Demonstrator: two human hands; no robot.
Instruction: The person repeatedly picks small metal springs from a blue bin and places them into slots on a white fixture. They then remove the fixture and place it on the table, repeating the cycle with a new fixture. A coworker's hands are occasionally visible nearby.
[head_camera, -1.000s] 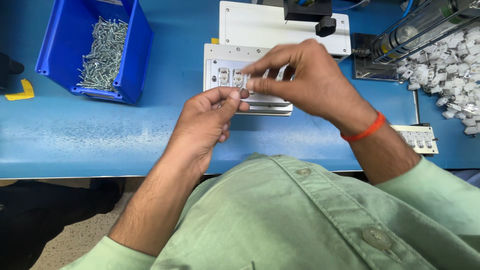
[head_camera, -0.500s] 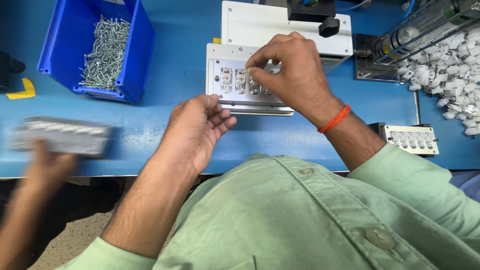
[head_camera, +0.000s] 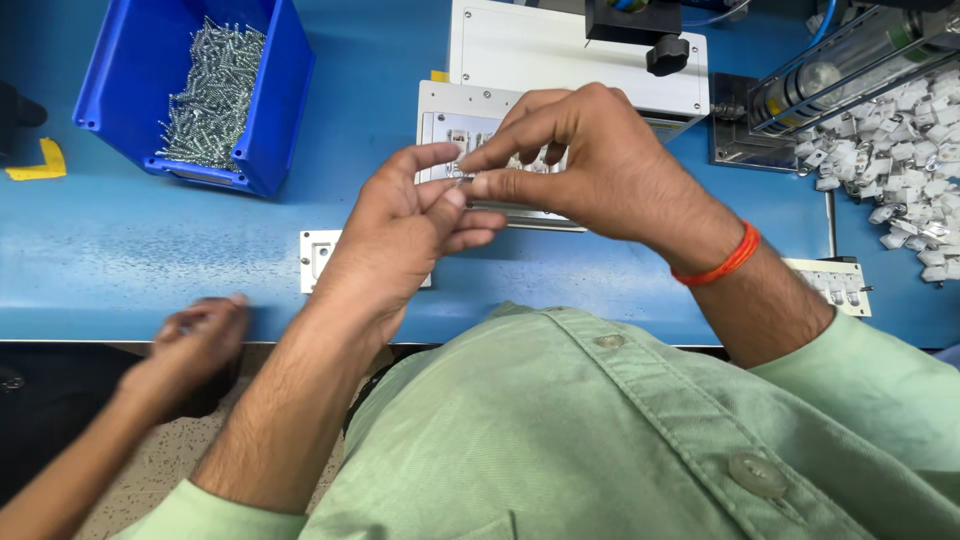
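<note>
My left hand (head_camera: 405, 225) and my right hand (head_camera: 580, 165) meet above a white fixture plate (head_camera: 436, 130) with small metal parts set in its slots. Thumb and forefinger of my right hand pinch a small silver screw (head_camera: 462, 179) that also rests against my left hand's fingertips. My left palm is cupped; whether it holds more screws I cannot tell. An orange band (head_camera: 722, 262) circles my right wrist. A second white plate (head_camera: 318, 258) lies flat on the blue table (head_camera: 120, 250), partly hidden under my left hand.
A blue bin (head_camera: 270, 120) full of silver screws stands at the back left. Another person's blurred hand (head_camera: 195, 335) is at the table's front edge, left. White machine housing (head_camera: 540, 45) sits behind the fixture. Small white parts (head_camera: 905, 140) are heaped at right, beside another plate (head_camera: 835, 285).
My left hand rose from the table to meet my right hand over the fixture. The other person set a white plate on the table and drew the hand back to the edge.
</note>
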